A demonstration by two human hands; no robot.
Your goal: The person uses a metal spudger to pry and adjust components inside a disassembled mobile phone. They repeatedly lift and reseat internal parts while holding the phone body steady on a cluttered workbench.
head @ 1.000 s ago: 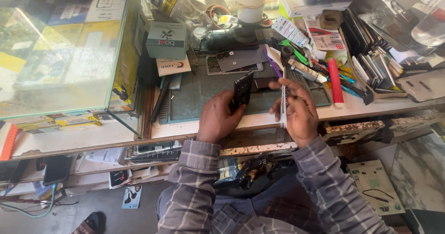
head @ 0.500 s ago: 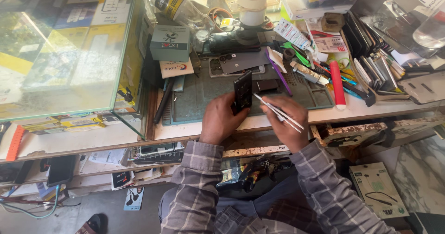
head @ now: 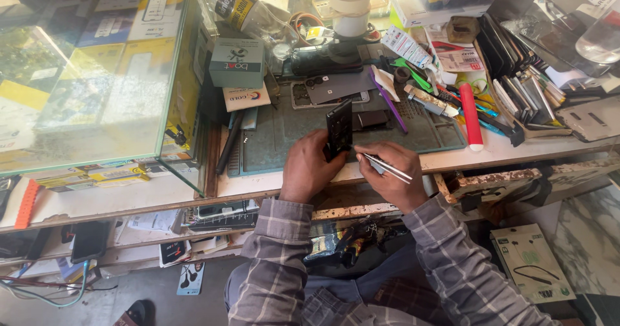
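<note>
Two hands are showing: left hand (head: 310, 171), right hand (head: 394, 177). One opened black phone (head: 339, 129) is standing upright in the left hand. One pair of metal tweezers (head: 386, 165) is lying in the right. One green work mat (head: 284, 135) is lying on the bench. One tape roll (head: 349, 6) is sitting behind it, one red marker (head: 472, 116) at the mat's right edge, one purple pry tool (head: 387, 100), one small green box (head: 237, 62), one glass display case (head: 97, 74). The stacked phones at right are overlapping too much to count.

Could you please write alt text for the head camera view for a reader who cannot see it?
Seen from above, a person's left hand holds a black phone upright on edge at a cluttered repair bench, while the right hand holds metal tweezers at its lower edge. A grey-green work mat lies beneath.
</note>
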